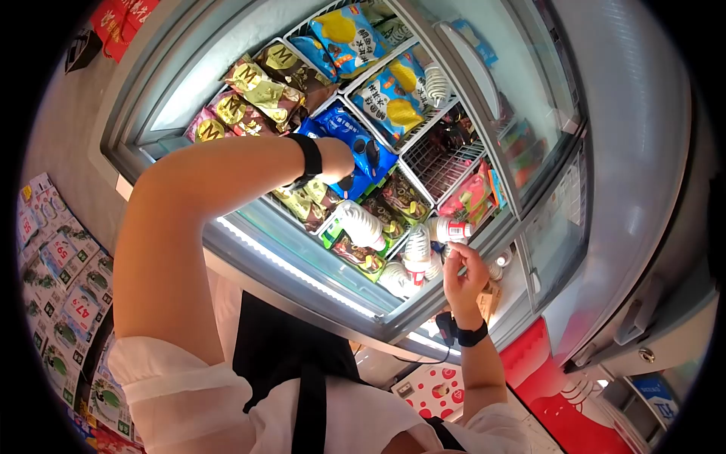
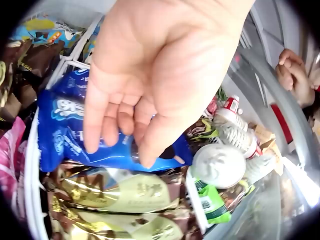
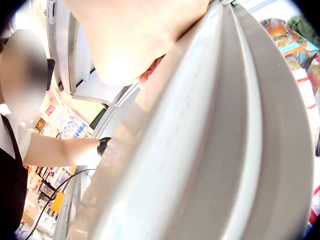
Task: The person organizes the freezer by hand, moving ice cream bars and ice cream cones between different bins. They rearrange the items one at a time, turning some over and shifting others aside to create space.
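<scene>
In the head view my left hand (image 1: 336, 160) reaches down into the chest freezer onto blue ice cream packs (image 1: 364, 145). The left wrist view looks at its palm: the left hand (image 2: 155, 75) has loosely bent fingers, with fingertips right at the shiny blue wrapper (image 2: 65, 135). Over at the freezer's right side, my right hand (image 1: 465, 280) holds the metal lid frame (image 1: 423, 303) with curled fingers. The right wrist view has that right hand (image 3: 130, 40) against the frame rail (image 3: 200, 130), its fingers mostly hidden.
Brown-and-gold ice cream packs (image 1: 261, 87) and blue-and-yellow bags (image 1: 348, 38) fill wire baskets. Wrapped cones (image 1: 416, 246) with red-and-white labels lie by the right hand. A sliding glass lid (image 1: 522, 98) covers the right part. Price posters (image 1: 64, 280) line the left side.
</scene>
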{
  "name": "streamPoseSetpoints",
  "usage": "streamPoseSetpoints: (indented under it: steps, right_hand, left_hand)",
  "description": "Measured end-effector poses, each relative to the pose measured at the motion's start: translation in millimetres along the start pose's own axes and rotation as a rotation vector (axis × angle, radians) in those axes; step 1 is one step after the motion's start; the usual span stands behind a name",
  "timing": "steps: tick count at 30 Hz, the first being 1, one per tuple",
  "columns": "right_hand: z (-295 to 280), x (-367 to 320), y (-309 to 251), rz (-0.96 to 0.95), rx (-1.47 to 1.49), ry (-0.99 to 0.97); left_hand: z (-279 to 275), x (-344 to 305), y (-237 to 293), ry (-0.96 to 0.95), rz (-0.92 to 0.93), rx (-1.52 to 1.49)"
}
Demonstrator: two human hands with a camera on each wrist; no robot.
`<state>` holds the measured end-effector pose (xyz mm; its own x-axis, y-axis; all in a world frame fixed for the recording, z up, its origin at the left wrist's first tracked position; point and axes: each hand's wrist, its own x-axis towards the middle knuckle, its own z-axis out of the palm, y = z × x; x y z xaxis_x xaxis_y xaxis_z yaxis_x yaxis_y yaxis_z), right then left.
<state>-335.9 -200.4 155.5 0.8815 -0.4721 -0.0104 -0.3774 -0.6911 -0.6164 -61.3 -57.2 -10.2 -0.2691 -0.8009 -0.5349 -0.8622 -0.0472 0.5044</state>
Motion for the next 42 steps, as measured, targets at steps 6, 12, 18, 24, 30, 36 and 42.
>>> streamPoseSetpoints:
  steps: [6,12,18,24,30,36,42]
  right_hand:
    - [-1,-5,7,0.007,-0.005,-0.021]
    - [0,-4,13,-0.018,-0.010,0.022]
    - [-2,-5,11,0.018,0.012,0.002]
    - [-1,1,4,0.039,0.058,-0.002]
    - [1,-1,5,0.000,0.018,0.005]
    - [1,-1,4,0.014,0.006,0.015]
    - [3,-2,8,0.022,0.009,0.042]
  left_hand:
    - [-105,62,-25,0.461,-0.201,-0.601]
    - [-110,198,-57,0.921,-0.463,-0.759]
    - [-89,171,-67,0.631,0.183,-1.458]
    - [-75,87,-13,0.109,0.256,-0.653]
    - [-32,93,58,0.281,0.308,-0.018]
    - [-81,72,-18,0.632,-0.098,-0.250]
    - [-101,31,-168,0.954,-0.982,-0.180]
